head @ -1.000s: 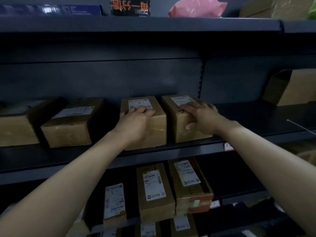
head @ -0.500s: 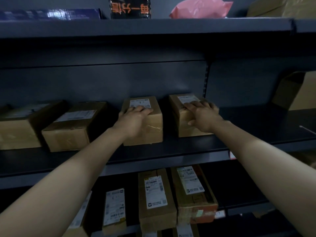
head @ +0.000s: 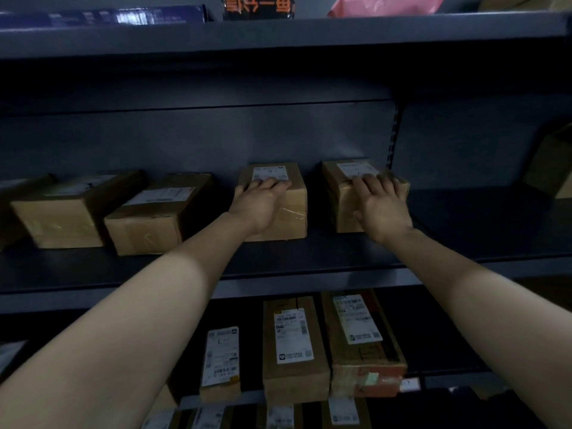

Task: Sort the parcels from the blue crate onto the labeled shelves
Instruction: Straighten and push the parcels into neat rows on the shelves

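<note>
- On the middle shelf (head: 464, 230), four parcels sat in a row, with more parcels (head: 294, 345) on the level below. Sorting judged well underway. Blue crate out of view, so what remained could not be told.
- Left hand (head: 260, 202): fingers laid fairly flat over the top front edge of the third parcel (head: 291, 221), palm against its front, pressing.
- Right hand (head: 383, 209): fingers spread on top of the rightmost parcel (head: 340, 209), thumb down its front.
- Both parcels rested on the shelf near the back panel, apart from each other.

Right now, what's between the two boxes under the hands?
Nothing. In the head view the left box and the right box stand apart, with only bare dark shelf in the gap.
</note>
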A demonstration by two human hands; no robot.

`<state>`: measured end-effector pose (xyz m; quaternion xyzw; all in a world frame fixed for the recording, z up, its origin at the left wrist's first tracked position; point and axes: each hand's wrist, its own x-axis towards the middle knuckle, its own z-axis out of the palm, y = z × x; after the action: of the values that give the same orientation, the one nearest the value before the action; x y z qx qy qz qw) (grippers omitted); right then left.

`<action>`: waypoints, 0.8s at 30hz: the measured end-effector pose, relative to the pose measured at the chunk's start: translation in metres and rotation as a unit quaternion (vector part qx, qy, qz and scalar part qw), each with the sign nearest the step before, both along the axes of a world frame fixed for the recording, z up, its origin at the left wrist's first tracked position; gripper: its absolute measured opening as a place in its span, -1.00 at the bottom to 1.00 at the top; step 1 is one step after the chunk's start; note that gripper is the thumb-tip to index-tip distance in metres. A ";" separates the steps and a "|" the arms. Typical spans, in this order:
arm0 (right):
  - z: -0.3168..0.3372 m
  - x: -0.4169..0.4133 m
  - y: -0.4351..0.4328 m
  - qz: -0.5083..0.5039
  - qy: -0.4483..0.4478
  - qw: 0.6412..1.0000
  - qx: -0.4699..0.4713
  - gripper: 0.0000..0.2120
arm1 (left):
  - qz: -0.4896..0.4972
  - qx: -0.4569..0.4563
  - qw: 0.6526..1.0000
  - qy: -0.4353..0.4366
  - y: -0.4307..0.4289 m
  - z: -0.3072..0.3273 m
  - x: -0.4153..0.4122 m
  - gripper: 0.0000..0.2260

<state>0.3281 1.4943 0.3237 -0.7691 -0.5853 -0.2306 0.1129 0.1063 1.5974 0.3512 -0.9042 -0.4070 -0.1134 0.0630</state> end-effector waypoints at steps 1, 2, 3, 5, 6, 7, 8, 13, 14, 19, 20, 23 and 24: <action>-0.001 -0.004 -0.003 -0.002 0.000 1.000 0.006 -0.33 | 0.001 0.006 1.000 -0.005 0.000 -0.001 0.000 -0.37; -0.001 -0.008 -0.006 0.000 0.000 1.000 0.011 -0.36 | 0.002 0.015 1.000 -0.011 -0.002 -0.003 0.000 -0.37; -0.002 -0.012 -0.010 0.004 0.001 1.000 0.013 -0.39 | 0.007 0.027 0.999 -0.020 -0.005 -0.005 0.000 -0.37; -0.002 -0.021 -0.020 0.013 0.002 1.000 0.022 -0.44 | 0.016 0.053 0.997 -0.047 -0.016 -0.009 0.001 -0.33; -0.001 -0.026 -0.027 0.018 0.002 0.999 0.032 -0.45 | 0.014 0.066 0.996 -0.059 -0.023 -0.010 0.001 -0.31; -0.001 -0.031 -0.034 0.024 0.004 0.999 0.044 -0.46 | 0.005 0.076 0.995 -0.068 -0.031 -0.011 0.000 -0.31; -0.001 -0.037 -0.043 0.030 0.007 0.998 0.056 -0.48 | -0.011 0.083 0.994 -0.077 -0.041 -0.012 -0.003 -0.35; -0.012 -0.068 -0.091 0.083 0.009 0.992 0.095 -0.63 | -0.119 0.093 0.977 -0.149 -0.095 -0.023 -0.026 -0.60; -0.014 -0.073 -0.100 0.094 0.016 0.991 0.091 -0.65 | -0.143 0.078 0.973 -0.162 -0.106 -0.026 -0.030 -0.62; -0.044 -0.092 -0.149 0.124 0.031 0.989 0.070 -0.76 | -0.216 0.004 0.959 -0.183 -0.146 -0.052 -0.039 -0.76; -0.054 -0.094 -0.158 0.121 0.030 0.990 0.063 -0.76 | -0.228 -0.002 0.958 -0.174 -0.151 -0.062 -0.040 -0.79; -0.089 -0.095 -0.174 0.100 0.040 0.994 0.011 -0.69 | -0.239 -0.047 0.962 -0.123 -0.163 -0.104 -0.043 -0.80; -0.101 -0.093 -0.176 0.087 0.051 0.995 -0.016 -0.65 | -0.231 -0.064 0.966 -0.094 -0.164 -0.119 -0.045 -0.78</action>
<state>0.2347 1.3180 0.2225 -0.7279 -0.6468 -0.1710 0.1502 0.0618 1.4337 0.2323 -0.9610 -0.1979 -0.1832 -0.0614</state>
